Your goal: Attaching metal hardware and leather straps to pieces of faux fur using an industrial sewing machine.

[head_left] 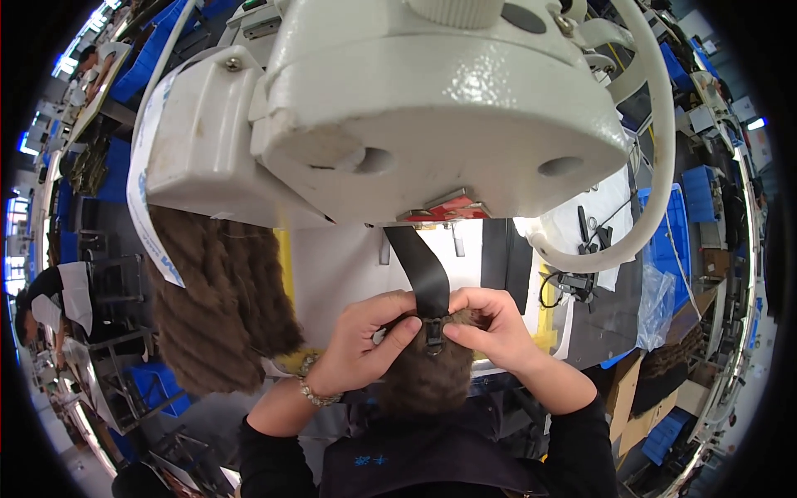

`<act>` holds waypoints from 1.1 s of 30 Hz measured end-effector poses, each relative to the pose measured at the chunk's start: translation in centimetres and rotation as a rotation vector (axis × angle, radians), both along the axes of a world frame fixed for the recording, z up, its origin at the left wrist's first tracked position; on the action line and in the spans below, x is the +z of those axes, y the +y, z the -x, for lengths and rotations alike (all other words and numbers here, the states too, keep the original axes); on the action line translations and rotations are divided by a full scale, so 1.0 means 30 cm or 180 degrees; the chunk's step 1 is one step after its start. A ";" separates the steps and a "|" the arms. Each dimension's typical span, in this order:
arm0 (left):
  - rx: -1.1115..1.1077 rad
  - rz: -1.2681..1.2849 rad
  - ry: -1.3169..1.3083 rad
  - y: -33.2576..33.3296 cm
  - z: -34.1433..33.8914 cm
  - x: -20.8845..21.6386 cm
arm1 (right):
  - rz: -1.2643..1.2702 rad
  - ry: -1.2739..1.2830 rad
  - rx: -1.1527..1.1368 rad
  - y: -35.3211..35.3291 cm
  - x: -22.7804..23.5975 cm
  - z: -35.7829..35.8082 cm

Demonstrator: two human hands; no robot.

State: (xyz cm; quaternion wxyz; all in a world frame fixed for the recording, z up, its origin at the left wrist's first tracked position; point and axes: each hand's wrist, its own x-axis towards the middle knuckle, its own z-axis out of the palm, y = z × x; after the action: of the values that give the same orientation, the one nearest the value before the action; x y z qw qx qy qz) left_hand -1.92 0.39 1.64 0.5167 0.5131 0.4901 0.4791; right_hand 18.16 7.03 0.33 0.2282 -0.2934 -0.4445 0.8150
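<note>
A black webbing strap comes down from under the white machine head to a small black plastic buckle. Just below the buckle is a metal ring. Behind and beneath them hangs a brown fur piece, close to my body. My left hand is closed on the fur piece at the left of the buckle, its thumb beside the strap end. On the other side my right hand grips the fur too, thumb tip at the buckle's right edge. Most fingertips are hidden behind the fur.
A white sewing machine head overhangs my hands, with a curved white rod on its right. A pile of brown fur pieces drapes at the left. Scissors and black parts lie right, beside a blue bin and clear plastic bag.
</note>
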 end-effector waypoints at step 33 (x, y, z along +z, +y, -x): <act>-0.0284 -0.0891 0.0179 0.035 0.051 -0.037 | -0.2749 -0.0914 -0.0243 -0.023 -0.025 0.008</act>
State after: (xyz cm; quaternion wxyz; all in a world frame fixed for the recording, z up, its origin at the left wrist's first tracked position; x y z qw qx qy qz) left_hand -3.44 1.43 0.52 0.4469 0.6147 0.4095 0.5048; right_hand 17.91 6.36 -0.40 0.2955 -0.2975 -0.7596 0.4971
